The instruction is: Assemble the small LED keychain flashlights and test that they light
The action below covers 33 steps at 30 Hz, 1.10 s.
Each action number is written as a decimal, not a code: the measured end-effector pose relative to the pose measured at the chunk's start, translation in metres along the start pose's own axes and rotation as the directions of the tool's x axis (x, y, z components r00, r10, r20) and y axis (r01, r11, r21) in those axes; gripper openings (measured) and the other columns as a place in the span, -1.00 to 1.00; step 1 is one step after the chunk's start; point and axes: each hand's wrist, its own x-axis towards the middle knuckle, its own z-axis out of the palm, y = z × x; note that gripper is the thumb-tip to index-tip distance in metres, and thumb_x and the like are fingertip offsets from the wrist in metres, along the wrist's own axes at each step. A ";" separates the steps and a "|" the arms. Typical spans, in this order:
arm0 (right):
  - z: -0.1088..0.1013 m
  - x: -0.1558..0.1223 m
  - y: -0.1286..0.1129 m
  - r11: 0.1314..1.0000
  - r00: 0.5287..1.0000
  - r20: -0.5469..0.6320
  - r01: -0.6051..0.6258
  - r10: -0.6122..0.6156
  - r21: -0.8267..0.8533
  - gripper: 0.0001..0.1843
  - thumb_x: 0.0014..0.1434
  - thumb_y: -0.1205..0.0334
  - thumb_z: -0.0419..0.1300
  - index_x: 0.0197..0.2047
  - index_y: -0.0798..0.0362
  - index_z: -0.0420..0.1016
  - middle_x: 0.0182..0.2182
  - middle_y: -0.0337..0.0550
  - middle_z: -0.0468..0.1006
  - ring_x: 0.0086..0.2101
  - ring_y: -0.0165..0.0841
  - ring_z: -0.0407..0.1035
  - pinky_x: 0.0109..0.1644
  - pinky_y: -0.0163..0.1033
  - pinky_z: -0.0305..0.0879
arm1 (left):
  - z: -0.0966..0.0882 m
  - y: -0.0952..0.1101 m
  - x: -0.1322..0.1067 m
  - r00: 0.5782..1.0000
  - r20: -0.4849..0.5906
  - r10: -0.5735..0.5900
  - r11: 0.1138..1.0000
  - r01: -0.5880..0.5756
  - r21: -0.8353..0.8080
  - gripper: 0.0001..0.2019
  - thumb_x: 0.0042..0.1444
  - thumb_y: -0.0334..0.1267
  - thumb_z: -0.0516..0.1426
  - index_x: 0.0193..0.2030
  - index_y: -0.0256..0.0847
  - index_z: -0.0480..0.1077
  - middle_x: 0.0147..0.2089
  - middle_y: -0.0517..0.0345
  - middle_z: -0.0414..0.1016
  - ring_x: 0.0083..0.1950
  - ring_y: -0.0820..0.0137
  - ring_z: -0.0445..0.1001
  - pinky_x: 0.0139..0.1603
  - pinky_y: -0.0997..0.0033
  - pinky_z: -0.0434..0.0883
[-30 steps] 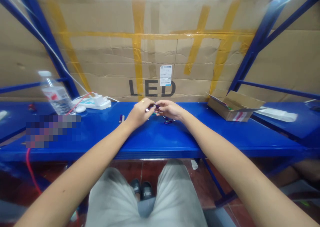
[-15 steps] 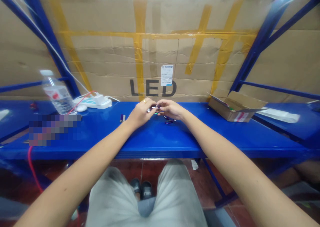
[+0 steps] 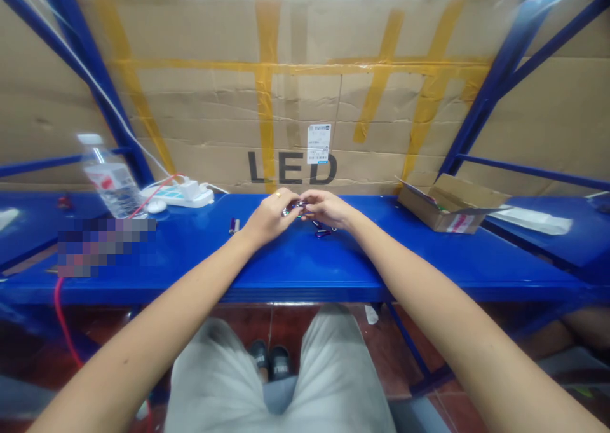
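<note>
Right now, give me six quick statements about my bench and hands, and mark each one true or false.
1. The left hand and right hand are close together at the blue table. True.
2. Nothing shows between the hands. False: small shiny parts show there.
3. An open cardboard box stands on the table, right of both hands. True.
4. The box touches the right hand. False: blue tabletop shows between them.
5. A clear bottle is near the white power strip. True.
6. The bottle is right of the power strip. False: it is on the left.
</note>
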 end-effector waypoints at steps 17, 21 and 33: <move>0.002 -0.002 -0.003 1.000 1.000 0.008 -0.011 0.011 0.009 -0.74 -0.05 0.52 0.27 -0.26 0.07 0.51 -0.35 -0.22 0.58 -0.30 -0.38 0.48 -0.15 -0.21 0.42 | 0.000 0.002 -0.001 0.999 0.026 0.042 0.998 -0.043 0.046 -0.92 0.27 -0.34 0.12 -0.13 -0.23 0.41 -0.21 0.04 0.47 -0.23 0.38 0.47 -0.19 0.39 0.43; 0.002 -0.002 -0.003 1.000 1.000 0.006 -0.012 0.012 0.014 -0.73 -0.04 0.53 0.27 -0.25 0.07 0.50 -0.33 -0.21 0.58 -0.29 -0.37 0.48 -0.14 -0.20 0.42 | 0.000 0.002 -0.002 0.999 0.027 0.033 0.997 -0.034 0.070 -0.88 0.27 -0.34 0.10 -0.09 -0.23 0.41 -0.19 0.03 0.46 -0.19 0.36 0.48 -0.17 0.37 0.44; 0.001 -0.002 -0.003 1.000 1.000 0.018 -0.004 0.003 0.018 -0.74 -0.05 0.52 0.29 -0.26 0.08 0.51 -0.34 -0.20 0.57 -0.30 -0.37 0.48 -0.16 -0.20 0.43 | -0.001 0.014 0.003 0.992 -0.099 0.082 0.996 -0.085 -0.028 -0.66 0.19 -0.45 0.14 0.08 -0.19 0.20 0.03 -0.11 0.33 0.02 0.26 0.44 -0.08 0.21 0.53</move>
